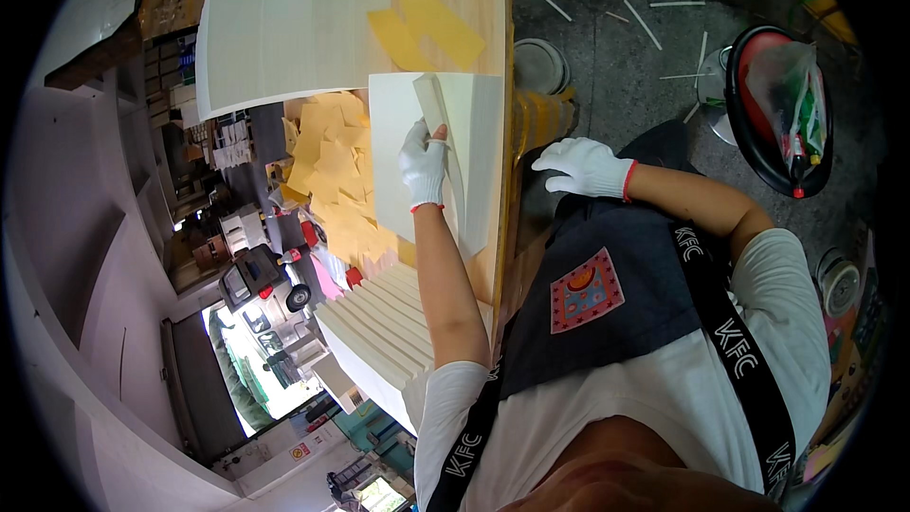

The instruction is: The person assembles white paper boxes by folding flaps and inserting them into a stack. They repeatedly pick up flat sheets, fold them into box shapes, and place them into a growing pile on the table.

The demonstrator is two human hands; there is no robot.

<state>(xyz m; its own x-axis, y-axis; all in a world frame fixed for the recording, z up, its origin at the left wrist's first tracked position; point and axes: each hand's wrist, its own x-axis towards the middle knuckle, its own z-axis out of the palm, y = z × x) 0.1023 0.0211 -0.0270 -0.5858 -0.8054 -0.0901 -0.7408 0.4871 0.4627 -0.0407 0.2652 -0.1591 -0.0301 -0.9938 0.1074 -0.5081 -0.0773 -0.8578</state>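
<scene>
My left hand (424,163), in a white knit glove with a bare fingertip showing, is closed round a pale flat strip (429,100). The strip lies lengthwise over a stack of white sheets (393,100) on the wooden table; its lower end runs under the hand and I cannot make out its exact kind. My right hand (590,169), also gloved in white with a red cuff, holds nothing. Its fingers are spread, over my dark apron (607,237) and close to the table's edge.
Large pale boards (284,28) and yellow paper pieces (412,24) lie at the table's far end. More yellow sheets (332,166) are heaped left, near stacked white sheets (379,332). A red-seated stool (758,85) holding a plastic bag stands right; thin white strips litter the floor.
</scene>
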